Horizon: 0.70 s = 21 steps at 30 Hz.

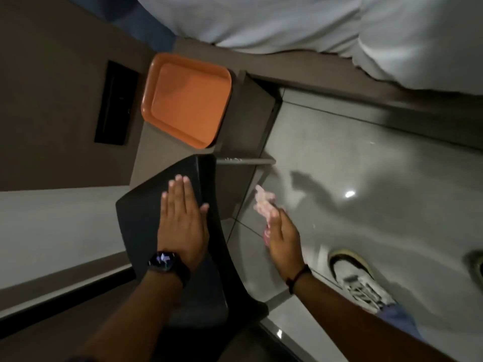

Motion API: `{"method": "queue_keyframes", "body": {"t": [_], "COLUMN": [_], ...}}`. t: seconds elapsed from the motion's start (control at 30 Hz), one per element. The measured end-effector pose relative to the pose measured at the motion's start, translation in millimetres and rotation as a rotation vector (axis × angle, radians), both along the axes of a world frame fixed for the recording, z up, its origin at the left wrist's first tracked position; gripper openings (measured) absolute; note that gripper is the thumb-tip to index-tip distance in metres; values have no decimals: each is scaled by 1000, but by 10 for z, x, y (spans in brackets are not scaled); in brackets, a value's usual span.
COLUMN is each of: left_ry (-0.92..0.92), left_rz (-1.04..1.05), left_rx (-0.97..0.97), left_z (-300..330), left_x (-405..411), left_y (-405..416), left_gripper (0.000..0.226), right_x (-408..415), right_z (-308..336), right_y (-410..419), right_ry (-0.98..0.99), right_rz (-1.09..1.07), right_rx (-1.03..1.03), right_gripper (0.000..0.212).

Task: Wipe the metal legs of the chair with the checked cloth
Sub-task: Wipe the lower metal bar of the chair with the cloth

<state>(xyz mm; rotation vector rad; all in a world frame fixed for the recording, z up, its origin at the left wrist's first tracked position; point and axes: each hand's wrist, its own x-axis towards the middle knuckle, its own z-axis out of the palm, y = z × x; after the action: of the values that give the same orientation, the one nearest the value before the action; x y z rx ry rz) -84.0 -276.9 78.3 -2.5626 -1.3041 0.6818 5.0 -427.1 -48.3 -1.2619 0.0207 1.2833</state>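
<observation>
1. Down by the floor [366, 158], beside the bed [313, 19], the left hand [180, 220] lies flat on the dark chair [146, 218], fingers together and stretched out, steadying it.
2. Just to the chair's right, the right hand [283, 239] holds the checked cloth [264, 202] bunched up, fingers curled about it. It is blurred, and hangs over the floor, apart from the chair.
3. My reading: no wiping is happening at this moment; the cloth touches no metal.
4. One pale metal leg [248, 161] shows beyond the seat's far edge, its long axis running left to right, its free end pointing toward the floor tiles on the right. The other legs are hidden under the seat.
5. Next, I'd say, the cloth must travel forward to that leg, wrap it, and slide along its length while the left hand keeps the chair steady.
6. An orange tray [187, 100] sits further off on the desk [243, 105], out of the way.
</observation>
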Motion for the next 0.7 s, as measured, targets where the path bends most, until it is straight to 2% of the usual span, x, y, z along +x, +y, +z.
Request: {"method": "queue_keyframes", "body": {"t": [0.13, 0.27, 0.4, 0.5, 0.57, 0.7], "left_ry": [-56, -211, -332, -367, -359, -358], "left_rz": [-2, 55, 78, 61, 43, 12], "left_rx": [-38, -36, 1, -27, -12, 6], "left_z": [-469, -894, -962, -945, -960, -994], "left_x": [271, 300, 250, 228, 203, 178], "left_y": [769, 753, 667, 503, 396, 390], "left_gripper": [68, 69, 67, 64, 64, 64], "right_x": [193, 130, -177, -374, -354, -119], "right_z": [-184, -360, -628, -825, -975, -1554], "right_y": [934, 1587, 1807, 1791, 1806, 1795], "right_ry": [-281, -522, -512, -560, -497, -253], "right_rz": [-32, -28, 118, 45, -24, -76], "right_rx": [50, 123, 155, 119, 111, -69], "right_gripper": [38, 35, 41, 47, 52, 41]}}
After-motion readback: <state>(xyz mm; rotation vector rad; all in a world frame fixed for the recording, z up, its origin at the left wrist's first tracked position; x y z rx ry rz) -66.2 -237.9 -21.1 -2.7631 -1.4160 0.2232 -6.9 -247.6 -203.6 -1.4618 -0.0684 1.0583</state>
